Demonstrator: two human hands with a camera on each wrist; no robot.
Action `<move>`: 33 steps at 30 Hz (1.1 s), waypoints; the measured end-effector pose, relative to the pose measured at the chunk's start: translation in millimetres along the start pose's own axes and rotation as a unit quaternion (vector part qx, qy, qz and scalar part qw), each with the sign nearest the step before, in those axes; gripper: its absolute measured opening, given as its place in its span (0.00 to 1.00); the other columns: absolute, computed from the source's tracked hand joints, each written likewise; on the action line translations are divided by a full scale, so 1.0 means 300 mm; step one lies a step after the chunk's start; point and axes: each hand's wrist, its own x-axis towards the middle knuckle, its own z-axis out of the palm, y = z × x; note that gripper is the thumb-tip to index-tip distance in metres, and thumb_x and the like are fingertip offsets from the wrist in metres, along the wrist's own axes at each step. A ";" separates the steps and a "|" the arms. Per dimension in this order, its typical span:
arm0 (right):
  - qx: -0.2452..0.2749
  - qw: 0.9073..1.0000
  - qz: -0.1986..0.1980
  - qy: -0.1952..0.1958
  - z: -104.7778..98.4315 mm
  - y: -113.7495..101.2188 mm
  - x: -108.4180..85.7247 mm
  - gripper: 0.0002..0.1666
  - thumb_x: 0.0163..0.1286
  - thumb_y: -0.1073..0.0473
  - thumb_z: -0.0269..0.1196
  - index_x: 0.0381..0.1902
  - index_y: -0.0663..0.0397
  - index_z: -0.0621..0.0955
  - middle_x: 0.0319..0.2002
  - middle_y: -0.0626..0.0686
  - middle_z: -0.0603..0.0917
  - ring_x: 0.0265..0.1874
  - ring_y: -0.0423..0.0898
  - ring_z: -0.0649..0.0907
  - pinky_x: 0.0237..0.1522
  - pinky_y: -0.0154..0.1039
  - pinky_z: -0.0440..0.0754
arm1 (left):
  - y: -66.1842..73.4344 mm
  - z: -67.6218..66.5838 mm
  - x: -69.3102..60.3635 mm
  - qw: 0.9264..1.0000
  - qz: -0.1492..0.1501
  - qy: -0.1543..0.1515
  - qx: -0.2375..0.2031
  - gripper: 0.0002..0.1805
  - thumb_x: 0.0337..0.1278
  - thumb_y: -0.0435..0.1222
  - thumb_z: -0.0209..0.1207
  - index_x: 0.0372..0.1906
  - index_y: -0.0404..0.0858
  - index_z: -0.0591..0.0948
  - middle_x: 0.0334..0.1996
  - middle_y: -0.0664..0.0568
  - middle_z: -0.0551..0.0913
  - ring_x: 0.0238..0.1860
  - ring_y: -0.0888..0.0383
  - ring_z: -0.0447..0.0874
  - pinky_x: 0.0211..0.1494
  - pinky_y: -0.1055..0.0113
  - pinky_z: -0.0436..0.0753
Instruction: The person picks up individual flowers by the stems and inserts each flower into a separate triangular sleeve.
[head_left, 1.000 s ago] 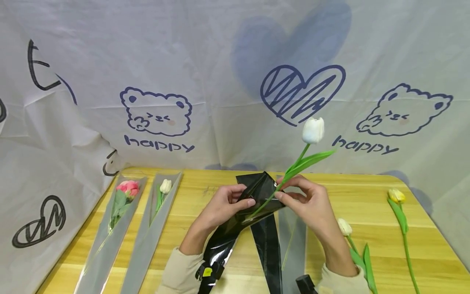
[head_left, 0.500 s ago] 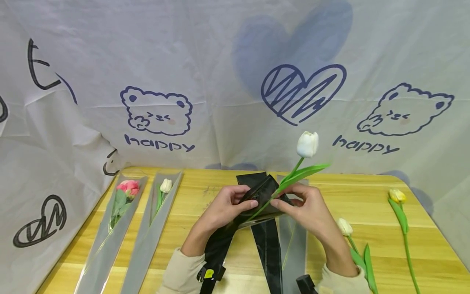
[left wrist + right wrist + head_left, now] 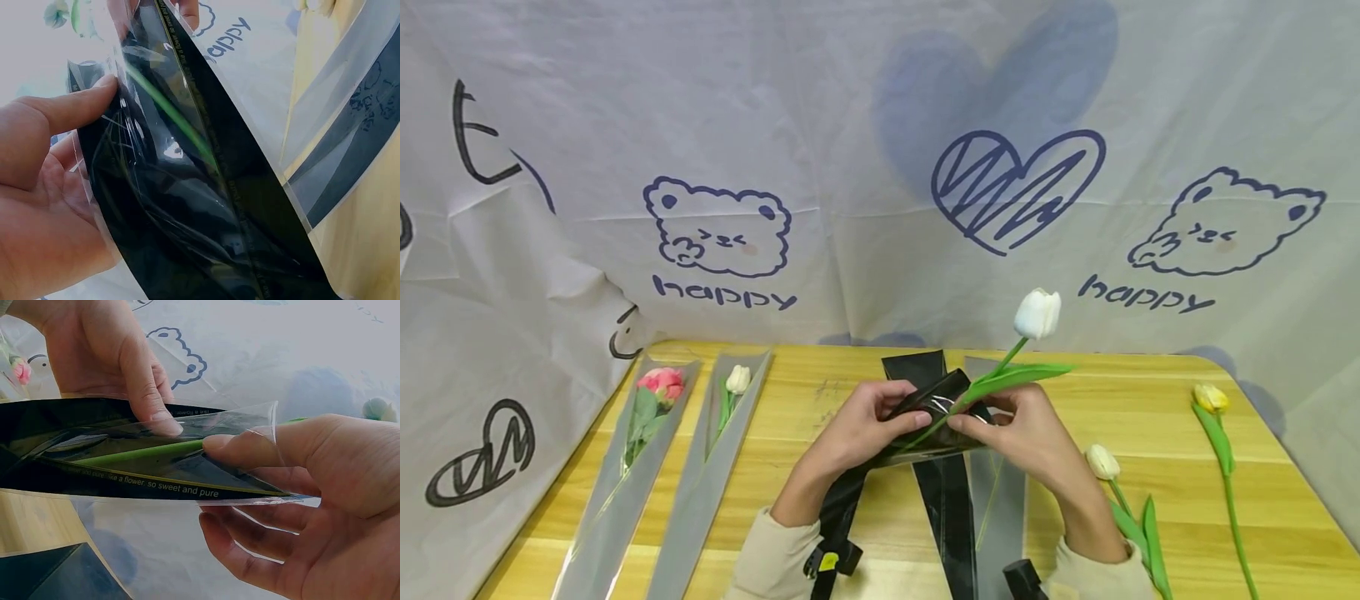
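Observation:
My left hand (image 3: 865, 427) grips the side of a black, clear-fronted flower sleeve (image 3: 187, 187), its thumb on the front film. With my right hand (image 3: 1030, 429) I pinch the stem of a white tulip (image 3: 1037, 314) at the sleeve's mouth. In the right wrist view the right thumb lies on the green stem (image 3: 150, 452), and the other fingers are under the sleeve. The lower stem shows through the clear film, inside the sleeve. Bloom and long leaf stick out beyond the mouth, tilted to the upper right; the stem's bottom end is hard to make out.
Another black sleeve (image 3: 946, 517) and a grey sleeve (image 3: 1003, 508) lie under my hands. At left are two grey sleeves, with a pink flower (image 3: 662, 383) and a white tulip (image 3: 738, 380). Loose at right lie a white tulip (image 3: 1102, 461) and a yellow tulip (image 3: 1211, 399).
The tulip has moved down, its stem going further into the sleeve. My right hand has shifted slightly left and down with it, while the left hand stays nearly in place on the sleeve.

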 end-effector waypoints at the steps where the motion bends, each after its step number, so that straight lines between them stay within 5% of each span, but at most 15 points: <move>1: 0.000 1.000 0.000 -0.001 0.000 0.001 0.000 0.10 0.62 0.65 0.75 0.41 0.61 0.87 0.38 0.54 0.87 0.42 0.48 0.87 0.43 0.40 0.85 | 0.000 0.001 0.000 1.000 0.003 -0.002 0.001 0.07 0.69 0.30 0.63 0.45 0.29 0.84 0.35 0.41 0.85 0.31 0.56 0.83 0.35 0.68 0.79; 15: -0.036 0.999 -0.031 0.005 0.028 0.017 0.017 0.12 0.61 0.65 0.76 0.42 0.58 0.87 0.38 0.51 0.85 0.43 0.49 0.86 0.52 0.53 0.82 | 0.009 0.015 -0.001 1.000 0.012 -0.014 0.020 0.04 0.70 0.30 0.63 0.43 0.32 0.85 0.33 0.47 0.83 0.27 0.53 0.77 0.32 0.69 0.72; 23: -0.038 0.999 -0.035 0.004 0.039 0.026 0.022 0.12 0.61 0.63 0.76 0.41 0.59 0.87 0.36 0.50 0.85 0.40 0.47 0.84 0.50 0.51 0.80 | 0.004 0.018 -0.002 0.999 0.000 -0.005 0.036 0.04 0.69 0.29 0.63 0.43 0.32 0.85 0.32 0.46 0.82 0.27 0.54 0.75 0.32 0.68 0.70; 33: -0.014 1.000 -0.015 0.006 0.002 0.017 0.004 0.13 0.64 0.62 0.75 0.45 0.59 0.87 0.42 0.54 0.86 0.48 0.53 0.85 0.52 0.50 0.84 | -0.002 0.017 0.001 1.000 -0.002 -0.001 0.028 0.05 0.69 0.30 0.63 0.43 0.31 0.85 0.32 0.47 0.83 0.27 0.56 0.75 0.32 0.69 0.71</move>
